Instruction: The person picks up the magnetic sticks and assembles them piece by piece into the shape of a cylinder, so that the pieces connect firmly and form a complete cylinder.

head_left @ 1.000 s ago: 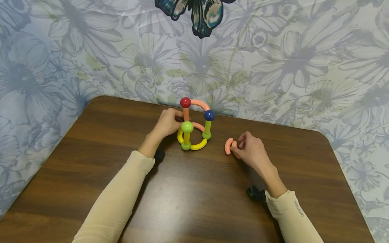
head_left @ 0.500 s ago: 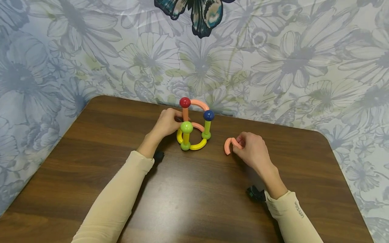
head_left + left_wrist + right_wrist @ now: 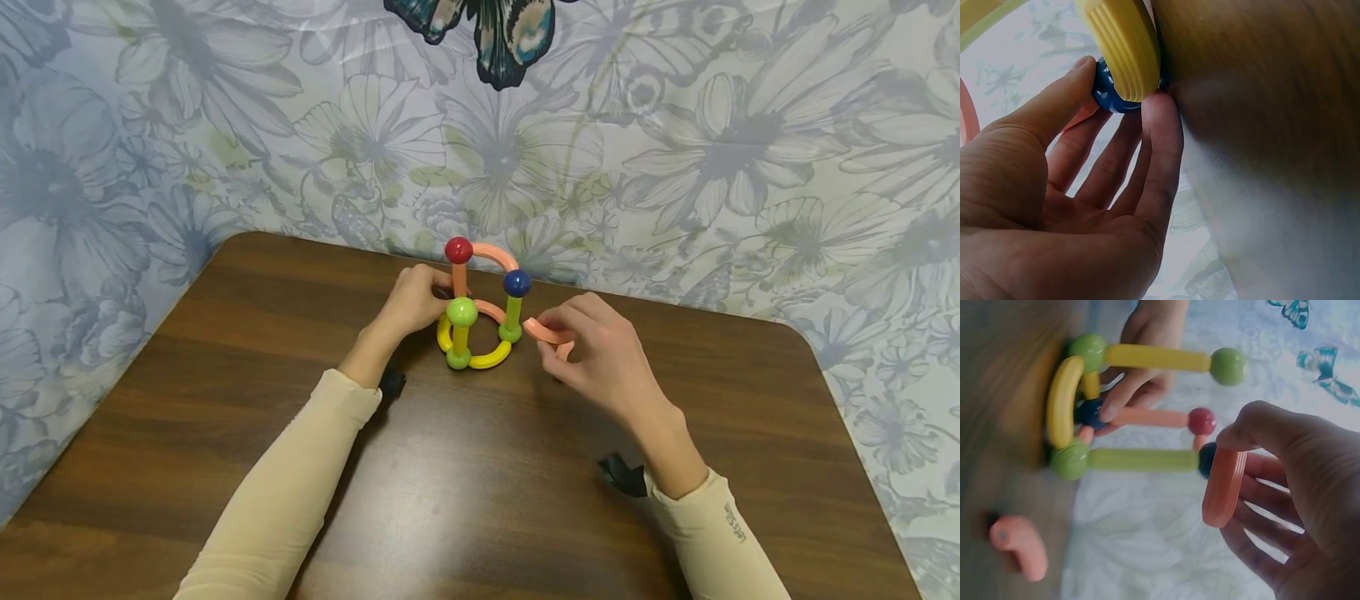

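A frame of magnetic balls and sticks stands on the table, with a ring of yellow [image 3: 491, 357] and coral curved sticks at its base. Upright sticks rise to a red ball [image 3: 458, 250], a dark blue ball [image 3: 517, 283] and a light green ball [image 3: 462, 312]. My left hand [image 3: 411, 302] pinches the blue base ball [image 3: 1107, 90] at the back left, between thumb and fingers. My right hand [image 3: 607, 354] pinches a coral curved stick [image 3: 1225, 486] by one end, just right of the frame. A second coral curved stick [image 3: 1022, 547] lies on the table below it, partly hidden in the head view.
The brown wooden table [image 3: 450, 500] extends toward me and to both sides. Behind its far edge hangs a flowered cloth [image 3: 675, 167] with a dark butterfly [image 3: 502, 42]. A black strap piece [image 3: 624, 475] hangs at my right wrist.
My right hand has picked up one of the two coral curved sticks and moved it up and left, close to the frame. My left hand stays at the base.
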Available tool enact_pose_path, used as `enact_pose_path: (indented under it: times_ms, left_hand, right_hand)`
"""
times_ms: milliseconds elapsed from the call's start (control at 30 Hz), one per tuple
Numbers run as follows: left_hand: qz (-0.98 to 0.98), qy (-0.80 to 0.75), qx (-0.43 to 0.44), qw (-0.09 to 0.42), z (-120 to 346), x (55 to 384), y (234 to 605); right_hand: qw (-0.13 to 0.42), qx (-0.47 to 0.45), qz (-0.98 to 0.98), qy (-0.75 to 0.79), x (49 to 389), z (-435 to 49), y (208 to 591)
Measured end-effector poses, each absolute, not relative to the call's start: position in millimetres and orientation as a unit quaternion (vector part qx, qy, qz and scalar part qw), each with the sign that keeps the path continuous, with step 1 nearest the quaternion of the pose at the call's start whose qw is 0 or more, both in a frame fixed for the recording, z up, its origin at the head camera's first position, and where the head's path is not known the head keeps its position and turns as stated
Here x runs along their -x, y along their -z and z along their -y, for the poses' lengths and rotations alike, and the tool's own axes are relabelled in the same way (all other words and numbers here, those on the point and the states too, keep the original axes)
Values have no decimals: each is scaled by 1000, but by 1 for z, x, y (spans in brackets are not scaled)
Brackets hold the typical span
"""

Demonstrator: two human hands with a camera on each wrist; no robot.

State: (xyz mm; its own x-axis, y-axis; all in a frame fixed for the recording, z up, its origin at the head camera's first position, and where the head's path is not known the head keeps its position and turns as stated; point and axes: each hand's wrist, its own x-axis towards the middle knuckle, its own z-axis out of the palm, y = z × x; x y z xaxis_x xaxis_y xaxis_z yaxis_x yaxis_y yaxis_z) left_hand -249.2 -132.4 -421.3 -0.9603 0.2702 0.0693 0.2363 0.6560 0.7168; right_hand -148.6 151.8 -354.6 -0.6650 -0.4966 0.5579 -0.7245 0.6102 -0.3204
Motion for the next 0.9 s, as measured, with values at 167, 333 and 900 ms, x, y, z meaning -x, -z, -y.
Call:
enact_pose_path:
  times_ms: [167, 333, 900]
  left_hand:
    - [-907, -398, -131, 39, 133, 248, 421]
    - [-907, -400, -129, 40, 133, 249, 421]
    - [-903, -407, -130, 39, 133, 248, 422]
  right_hand:
    - [220, -391, 854, -263, 153, -135, 345]
    - [227, -422, 843, -246, 156, -122, 341]
    - [232, -447, 835, -222, 164, -111, 341]
